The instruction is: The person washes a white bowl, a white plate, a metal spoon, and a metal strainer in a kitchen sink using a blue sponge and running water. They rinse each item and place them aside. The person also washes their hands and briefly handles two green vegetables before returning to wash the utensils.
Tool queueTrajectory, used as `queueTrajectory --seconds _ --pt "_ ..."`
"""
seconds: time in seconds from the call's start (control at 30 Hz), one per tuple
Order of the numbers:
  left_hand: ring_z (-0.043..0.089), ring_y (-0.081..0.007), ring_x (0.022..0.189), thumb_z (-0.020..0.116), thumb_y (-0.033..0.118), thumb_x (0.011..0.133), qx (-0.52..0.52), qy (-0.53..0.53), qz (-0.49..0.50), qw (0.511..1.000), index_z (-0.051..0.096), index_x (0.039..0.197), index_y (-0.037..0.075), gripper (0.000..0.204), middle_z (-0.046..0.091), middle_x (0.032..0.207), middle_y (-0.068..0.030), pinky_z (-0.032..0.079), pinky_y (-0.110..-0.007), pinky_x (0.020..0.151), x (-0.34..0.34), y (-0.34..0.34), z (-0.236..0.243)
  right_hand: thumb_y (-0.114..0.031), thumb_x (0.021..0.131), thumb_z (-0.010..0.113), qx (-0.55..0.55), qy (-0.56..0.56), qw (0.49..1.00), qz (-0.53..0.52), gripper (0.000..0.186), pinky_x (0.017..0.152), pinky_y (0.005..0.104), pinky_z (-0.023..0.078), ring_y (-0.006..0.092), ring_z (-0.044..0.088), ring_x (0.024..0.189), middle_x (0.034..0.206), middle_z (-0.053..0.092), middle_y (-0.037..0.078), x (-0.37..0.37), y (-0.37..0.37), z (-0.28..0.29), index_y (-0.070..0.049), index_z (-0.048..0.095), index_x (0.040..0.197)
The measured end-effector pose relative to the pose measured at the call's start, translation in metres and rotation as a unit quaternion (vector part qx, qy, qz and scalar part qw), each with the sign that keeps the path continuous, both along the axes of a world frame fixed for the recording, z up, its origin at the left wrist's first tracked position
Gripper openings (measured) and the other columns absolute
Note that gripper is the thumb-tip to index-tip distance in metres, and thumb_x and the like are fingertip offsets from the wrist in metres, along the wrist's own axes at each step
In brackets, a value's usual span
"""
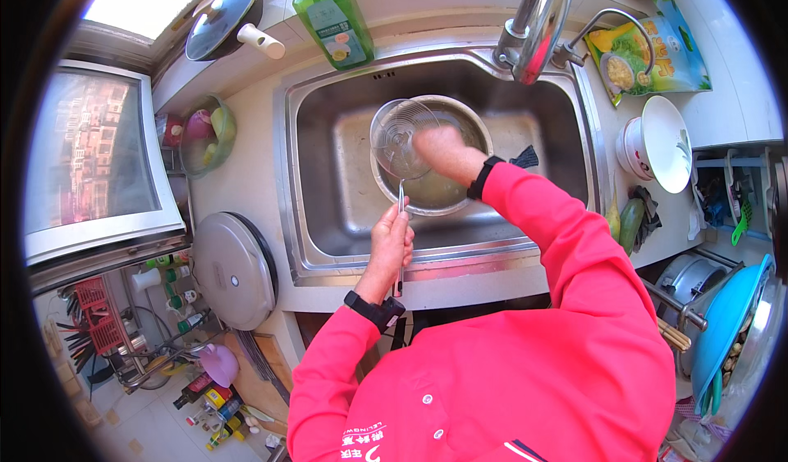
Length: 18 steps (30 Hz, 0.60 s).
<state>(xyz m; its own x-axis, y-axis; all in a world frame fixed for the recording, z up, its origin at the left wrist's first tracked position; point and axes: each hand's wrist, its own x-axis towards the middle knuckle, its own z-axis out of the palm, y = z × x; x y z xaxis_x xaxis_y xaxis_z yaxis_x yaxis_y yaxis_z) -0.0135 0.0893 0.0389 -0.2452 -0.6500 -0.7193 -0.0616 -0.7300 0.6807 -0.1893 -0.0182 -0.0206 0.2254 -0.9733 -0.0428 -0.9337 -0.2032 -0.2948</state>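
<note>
My left hand [391, 237] is closed around the metal handle of a round wire skimmer [392, 136]. The skimmer's mesh head is tilted over the left part of a round metal basin [432, 212] holding cloudy water. My right hand [450, 151] is at the right edge of the mesh, above the basin. Motion smears its fingers, so whether they hold anything is unclear. The basin stands inside a stainless steel sink [349, 174]. A dark cloth-like piece [525, 157] lies in the sink just past my right wrist.
A chrome faucet [538, 31] overhangs the sink's back right. Behind the sink stands a green bottle [333, 20]; a lidded pan [226, 20] is farther left. White bowls [663, 144] and a colourful bag [657, 55] sit to the right. A round grey lid-like object [232, 271] flanks the left side.
</note>
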Motion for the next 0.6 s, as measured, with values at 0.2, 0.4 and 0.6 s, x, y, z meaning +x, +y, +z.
queueTrajectory --seconds 0.2,0.4,0.6 --pt "0.03 -0.0033 0.039 0.041 0.023 0.097 0.038 0.051 -0.018 0.998 0.041 0.133 0.019 0.036 0.039 0.059 0.0031 0.027 -0.019 0.034 -0.004 -0.002 0.002 -0.012 0.077 0.06 -0.073 -0.07 0.982 -0.159 0.016 0.063 0.0386 0.053 0.0287 0.065 0.076 0.093 0.059 0.014 -0.001 -0.004 0.005 -0.006 0.057 0.092" --pt "0.03 -0.0031 0.04 0.043 0.024 0.097 0.044 0.077 -0.023 0.996 0.041 0.132 0.019 0.036 0.04 0.06 0.003 0.027 -0.018 0.034 -0.001 -0.008 0.006 -0.012 0.077 0.063 -0.042 -0.257 0.937 -0.233 0.022 0.072 0.0398 0.05 0.0316 0.061 0.087 0.098 0.058 0.014 0.002 -0.01 0.011 -0.005 0.053 0.095" --pt "0.029 -0.0033 0.04 0.043 0.024 0.096 0.047 0.076 -0.059 0.994 0.041 0.132 0.018 0.037 0.038 0.058 0.0034 0.026 -0.018 0.034 0.003 -0.013 0.01 -0.015 0.077 0.064 -0.063 -0.387 0.903 -0.173 0.022 0.073 0.0425 0.047 0.034 0.058 0.089 0.092 0.06 0.013 0.023 -0.015 0.015 -0.01 0.056 0.097"
